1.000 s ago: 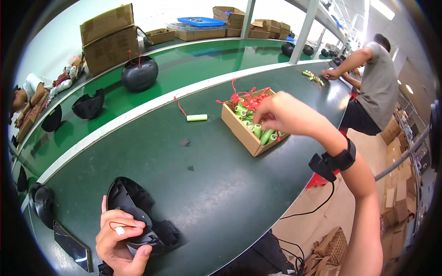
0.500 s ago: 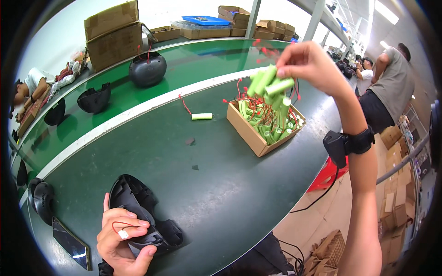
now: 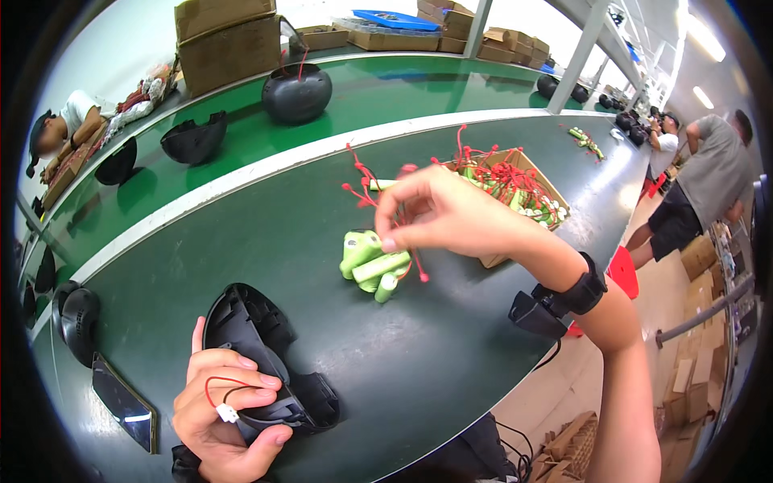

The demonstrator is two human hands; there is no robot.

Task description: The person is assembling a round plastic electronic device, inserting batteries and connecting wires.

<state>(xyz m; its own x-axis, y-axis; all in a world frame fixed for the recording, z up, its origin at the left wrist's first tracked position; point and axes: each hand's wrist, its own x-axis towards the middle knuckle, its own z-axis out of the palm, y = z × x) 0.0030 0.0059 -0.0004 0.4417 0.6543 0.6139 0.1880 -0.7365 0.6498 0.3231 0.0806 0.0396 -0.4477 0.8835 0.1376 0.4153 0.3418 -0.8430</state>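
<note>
My left hand is closed on a curved black plastic shell, holding it at the bench's near left. Over its fingers loops a red and black wire ending in a white connector. Mid-bench, my right hand pinches the red wires of a bunch of green cylindrical battery cells. The cells hang at or just above the bench top; I cannot tell whether they touch it. Partly behind my right forearm stands a cardboard box full of similar wired cells. One loose cell shows just beyond the bunch.
A smartphone and black rounded parts lie at the left. Beyond a pale rail, black shells and a round black housing sit on a green belt. A co-worker is at far left; others stand right.
My right hand has come left and nearer from above the box, carrying the bunch of battery cells out of it. The left hand still holds the shell. The whole view has shifted slightly.
</note>
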